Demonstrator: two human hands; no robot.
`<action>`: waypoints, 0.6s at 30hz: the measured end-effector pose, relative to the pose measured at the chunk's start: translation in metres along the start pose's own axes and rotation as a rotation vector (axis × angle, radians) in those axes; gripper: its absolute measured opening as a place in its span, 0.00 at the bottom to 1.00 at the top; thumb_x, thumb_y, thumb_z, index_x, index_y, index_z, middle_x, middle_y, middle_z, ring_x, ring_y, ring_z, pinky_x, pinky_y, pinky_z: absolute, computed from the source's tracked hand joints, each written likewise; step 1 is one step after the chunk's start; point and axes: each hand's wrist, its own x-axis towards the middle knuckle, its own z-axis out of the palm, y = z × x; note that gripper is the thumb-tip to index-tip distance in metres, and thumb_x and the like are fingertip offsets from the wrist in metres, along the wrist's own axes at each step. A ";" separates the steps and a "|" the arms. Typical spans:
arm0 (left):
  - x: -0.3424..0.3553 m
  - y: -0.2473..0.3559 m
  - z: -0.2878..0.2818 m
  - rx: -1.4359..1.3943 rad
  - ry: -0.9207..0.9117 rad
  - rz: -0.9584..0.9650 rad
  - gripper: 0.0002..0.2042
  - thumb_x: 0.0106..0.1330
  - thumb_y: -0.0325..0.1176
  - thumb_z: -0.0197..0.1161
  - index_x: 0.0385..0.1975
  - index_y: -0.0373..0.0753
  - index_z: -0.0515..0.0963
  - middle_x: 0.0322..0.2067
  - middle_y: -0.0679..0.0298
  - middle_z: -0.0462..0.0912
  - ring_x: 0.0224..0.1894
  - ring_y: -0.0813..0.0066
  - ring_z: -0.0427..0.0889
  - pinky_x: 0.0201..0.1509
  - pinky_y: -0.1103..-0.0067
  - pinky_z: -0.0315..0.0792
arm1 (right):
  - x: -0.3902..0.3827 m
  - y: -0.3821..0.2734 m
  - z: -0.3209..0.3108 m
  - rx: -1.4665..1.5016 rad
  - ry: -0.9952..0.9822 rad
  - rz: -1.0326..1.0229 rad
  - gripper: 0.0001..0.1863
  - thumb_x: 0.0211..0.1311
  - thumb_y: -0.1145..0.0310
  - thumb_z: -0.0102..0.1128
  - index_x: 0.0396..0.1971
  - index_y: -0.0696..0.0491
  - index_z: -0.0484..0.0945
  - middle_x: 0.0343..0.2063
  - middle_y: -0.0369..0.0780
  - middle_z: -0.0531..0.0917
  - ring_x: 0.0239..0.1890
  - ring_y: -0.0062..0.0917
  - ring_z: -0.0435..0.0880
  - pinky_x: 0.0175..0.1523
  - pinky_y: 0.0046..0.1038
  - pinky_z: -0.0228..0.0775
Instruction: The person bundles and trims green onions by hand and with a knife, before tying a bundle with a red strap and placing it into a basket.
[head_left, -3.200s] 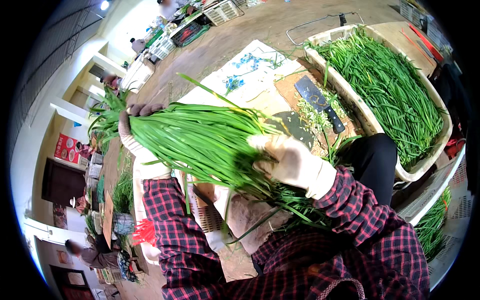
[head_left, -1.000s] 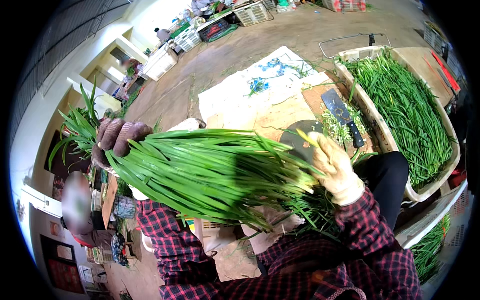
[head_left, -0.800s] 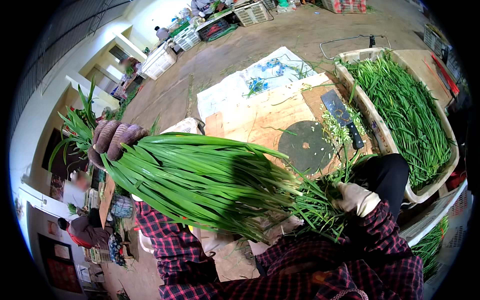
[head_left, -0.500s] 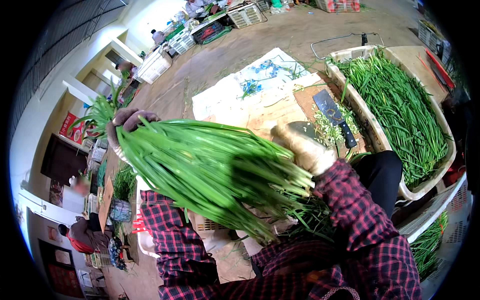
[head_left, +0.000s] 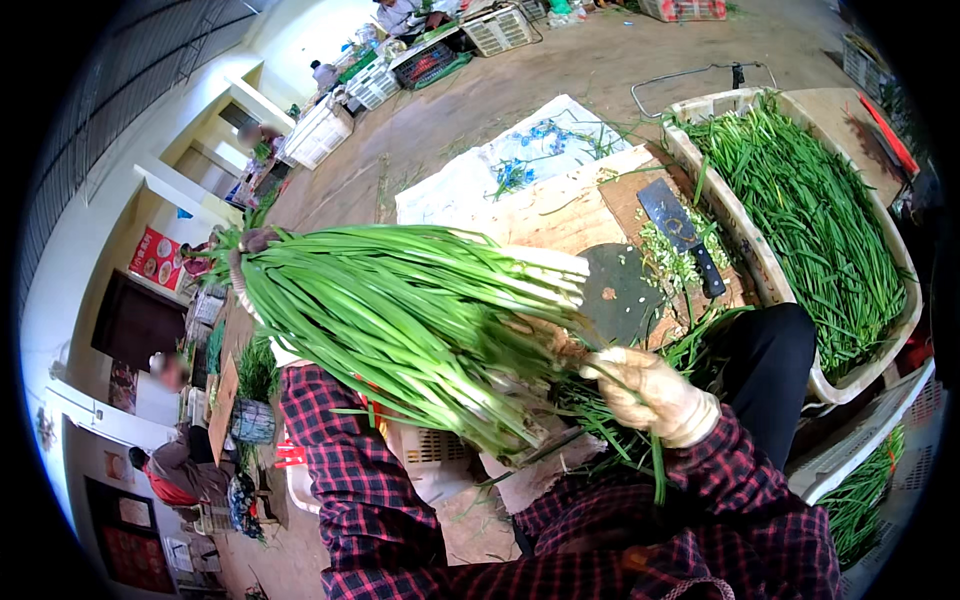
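A thick bundle of long green chives [head_left: 420,310] lies across the middle of the view, white stem ends pointing right. My left hand [head_left: 250,262], in a dark glove, grips the bundle near its leafy end at the far left. My right hand [head_left: 645,395], in a dirty pale glove, sits below the stem ends with its fingers closed on a few loose green stalks [head_left: 655,460] that hang down from it. Both sleeves are red and black plaid.
A cleaver [head_left: 678,232] and chopped trimmings lie on a wooden board [head_left: 560,210] beside a round dark block [head_left: 615,295]. A large tray [head_left: 745,250] heaped with chives stands at right. Crates and people are in the far background; more chive bundles lie at left.
My right hand has dropped from the bundle's stem ends to just below them, now holding loose stalks. The bundle has stayed raised, its stem ends now uncovered.
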 end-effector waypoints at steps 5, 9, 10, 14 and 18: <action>-0.005 0.004 0.038 0.150 0.014 0.072 0.07 0.64 0.36 0.62 0.33 0.42 0.72 0.29 0.71 0.74 0.40 0.76 0.73 0.51 0.73 0.69 | -0.052 -0.004 -0.020 -0.958 0.455 0.236 0.19 0.67 0.63 0.56 0.53 0.57 0.73 0.23 0.36 0.80 0.21 0.22 0.79 0.26 0.25 0.71; -0.001 0.018 0.023 0.177 -0.013 0.039 0.07 0.63 0.35 0.63 0.32 0.42 0.72 0.29 0.70 0.74 0.39 0.76 0.73 0.51 0.73 0.68 | -0.023 -0.009 -0.014 -1.817 0.478 -0.010 0.41 0.52 0.59 0.69 0.63 0.60 0.61 0.48 0.56 0.79 0.52 0.45 0.79 0.54 0.36 0.71; -0.001 0.002 0.026 0.187 -0.007 0.063 0.07 0.63 0.35 0.63 0.32 0.42 0.72 0.30 0.70 0.74 0.39 0.76 0.73 0.51 0.73 0.68 | -0.009 -0.011 -0.011 -1.569 0.463 -0.222 0.40 0.52 0.61 0.69 0.63 0.60 0.61 0.50 0.54 0.78 0.51 0.40 0.80 0.53 0.34 0.72; 0.010 0.008 0.032 0.159 -0.024 -0.140 0.08 0.63 0.37 0.63 0.32 0.43 0.71 0.30 0.70 0.74 0.40 0.75 0.73 0.54 0.70 0.67 | 0.054 -0.021 0.017 -0.805 0.317 -0.201 0.20 0.63 0.72 0.58 0.54 0.61 0.71 0.34 0.38 0.80 0.33 0.20 0.76 0.38 0.22 0.70; 0.003 0.006 0.041 0.173 -0.011 0.010 0.08 0.63 0.36 0.62 0.32 0.42 0.71 0.30 0.69 0.74 0.40 0.74 0.74 0.58 0.67 0.64 | 0.043 -0.016 0.015 -0.428 0.316 -0.181 0.11 0.70 0.68 0.49 0.41 0.60 0.77 0.23 0.33 0.76 0.21 0.13 0.69 0.26 0.15 0.61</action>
